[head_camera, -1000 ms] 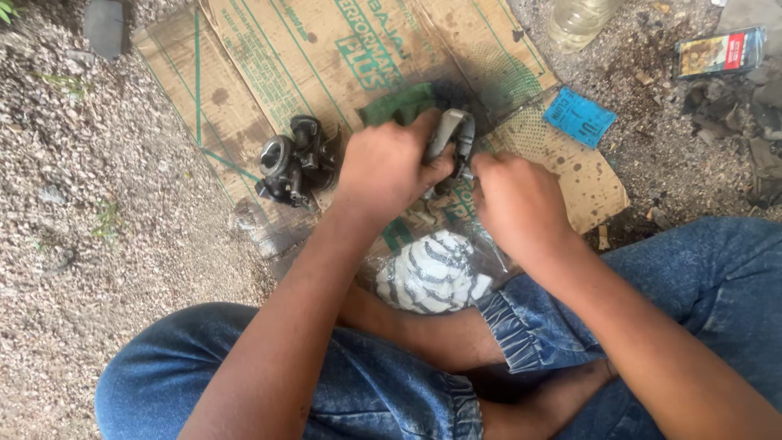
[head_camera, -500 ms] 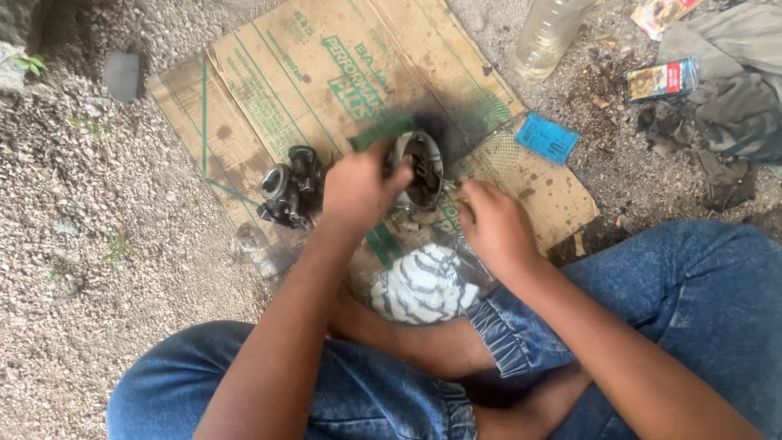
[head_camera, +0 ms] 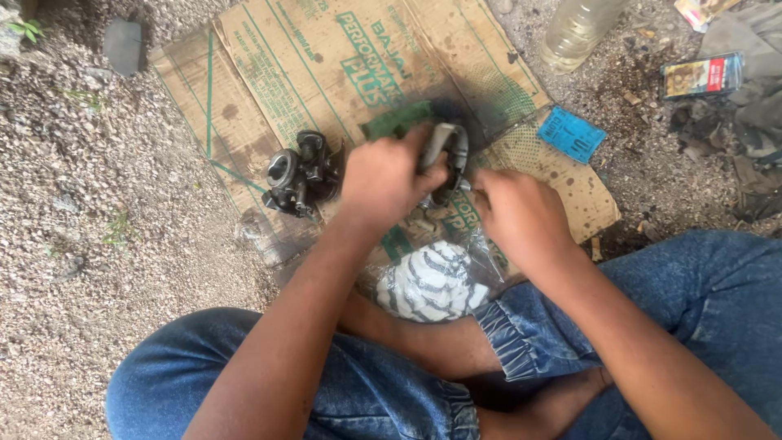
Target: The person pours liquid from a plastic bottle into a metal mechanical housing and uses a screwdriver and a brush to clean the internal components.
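I sit cross-legged on gravel over a flattened cardboard sheet. My left hand grips a grey metal bowl-shaped engine part, held on edge above the stained middle of the cardboard. My right hand is closed just to the right of that part, its fingertips against the part's lower side; whether it holds a small tool is hidden. A dark metal carburettor body lies on the cardboard to the left of my left hand, untouched.
A striped white cloth in a clear plastic bag lies by my shin. A blue packet rests on the cardboard's right edge. A clear plastic bottle, a small printed box and dark rags lie on the dirt to the right.
The metal part has been turned in my left hand, from face-on half a second ago to on edge. Both hands stay close together over the cardboard's middle.
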